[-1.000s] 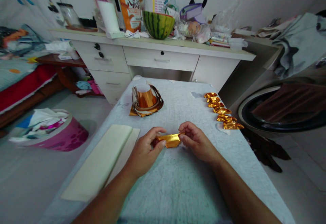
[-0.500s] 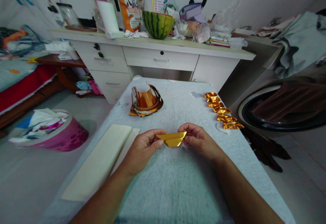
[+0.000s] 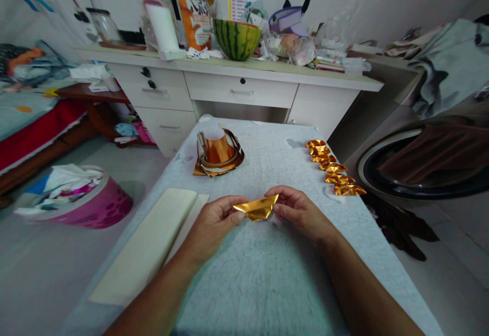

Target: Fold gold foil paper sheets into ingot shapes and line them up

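The folded gold piece [image 3: 256,207] is between the two hands, above the near-middle part of the tabletop [image 3: 244,275]. It has a boat-like form, with a long upper edge and a narrower bottom. Its right end points a little higher than its left end.

The left hand [image 3: 217,224] has its grip closed on the left end of the piece, and this end lies between the thumb and the fingers. The right hand [image 3: 300,211] has its grip together on the right end, where the fingers meet the pointed corner. The middle of the piece is uncovered, so its shiny face is well seen between both grips.

Beyond the left hand stands a curled stack of gold sheets [image 3: 218,152], apart from the hands. Near the right edge of the tabletop, a row of finished gold pieces [image 3: 330,168] lies one behind another, well apart from the right hand. At the left side, the cream paper [image 3: 147,244] lies flat, partly hidden by the left forearm [image 3: 164,280].
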The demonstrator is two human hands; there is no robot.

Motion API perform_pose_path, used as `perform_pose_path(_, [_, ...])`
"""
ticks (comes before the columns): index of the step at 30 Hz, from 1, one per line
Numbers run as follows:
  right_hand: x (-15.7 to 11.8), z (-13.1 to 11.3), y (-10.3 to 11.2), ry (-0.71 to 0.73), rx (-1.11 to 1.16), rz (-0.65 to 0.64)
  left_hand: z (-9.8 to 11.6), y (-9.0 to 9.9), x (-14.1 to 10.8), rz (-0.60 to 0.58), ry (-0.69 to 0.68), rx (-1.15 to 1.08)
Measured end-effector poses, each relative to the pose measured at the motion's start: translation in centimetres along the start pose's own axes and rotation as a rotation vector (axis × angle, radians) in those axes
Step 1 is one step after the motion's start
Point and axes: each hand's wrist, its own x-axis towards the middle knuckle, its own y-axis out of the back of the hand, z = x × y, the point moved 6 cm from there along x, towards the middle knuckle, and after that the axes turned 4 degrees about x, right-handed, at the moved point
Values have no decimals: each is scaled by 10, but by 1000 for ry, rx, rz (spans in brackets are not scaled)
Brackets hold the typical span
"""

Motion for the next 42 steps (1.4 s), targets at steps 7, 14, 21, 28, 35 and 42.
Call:
perform_pose_path(7, [0,0,0,10,-16,-11,0,-1,1,-23,-37,-13])
perform_pose_path(14, [1,1,0,-50,35,-23,0,2,0,3,-17,-45])
perform_pose_path(21, [0,3,1,-90,90,-36,-3,2,2,-29,10,-154])
perform_pose_path(28, [-1,8,3,-107,137,-50,-14,2,4,-85,35,-226])
perform_pose_path(35, [-3,8,3,-140,136,-53,-8,-3,3,-132,-5,-401])
perform_pose_path(42, [-2,10,-1,-131,115,-68,-3,-3,0,-111,56,-445])
